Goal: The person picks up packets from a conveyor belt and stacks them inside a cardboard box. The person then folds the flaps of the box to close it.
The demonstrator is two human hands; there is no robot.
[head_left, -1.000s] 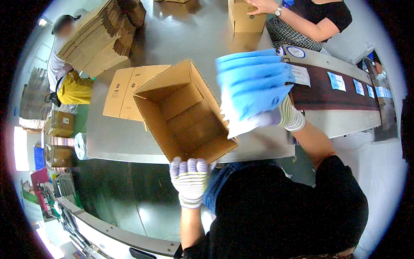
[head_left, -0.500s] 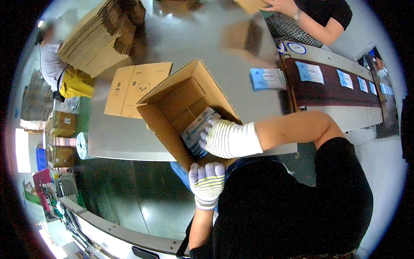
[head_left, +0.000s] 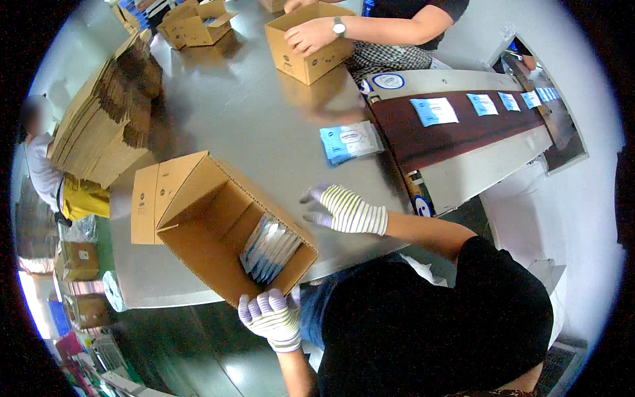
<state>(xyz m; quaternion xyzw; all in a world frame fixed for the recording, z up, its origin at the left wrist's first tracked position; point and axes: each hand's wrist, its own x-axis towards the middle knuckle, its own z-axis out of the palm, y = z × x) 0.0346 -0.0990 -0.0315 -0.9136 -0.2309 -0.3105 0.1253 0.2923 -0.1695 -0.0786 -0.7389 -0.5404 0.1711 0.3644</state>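
An open cardboard box (head_left: 193,225) sits tilted at the table's near edge. Several blue-and-white soft packets (head_left: 270,250) stand in a row inside it, toward its right end. My left hand (head_left: 272,321), in a striped glove, has its fingers hooked over the box's near rim and grips it. Just right of the box, above the metal table (head_left: 264,142), my gloved right hand (head_left: 349,209) holds nothing, its thumb and fingers apart. Beyond that hand, a small pile of the same packets (head_left: 352,141) lies by the end of the conveyor.
A dark red conveyor belt (head_left: 423,144) carries spaced packets on the right. Across the table, another person's hands hold a cardboard box (head_left: 308,65). Flattened cartons (head_left: 99,122) are stacked at the left, with an open box (head_left: 196,30) behind. Another person stands far left.
My right hand has come out of the box, let go of the packets and moved right over the table. My left hand still grips the rim. The view has shifted.
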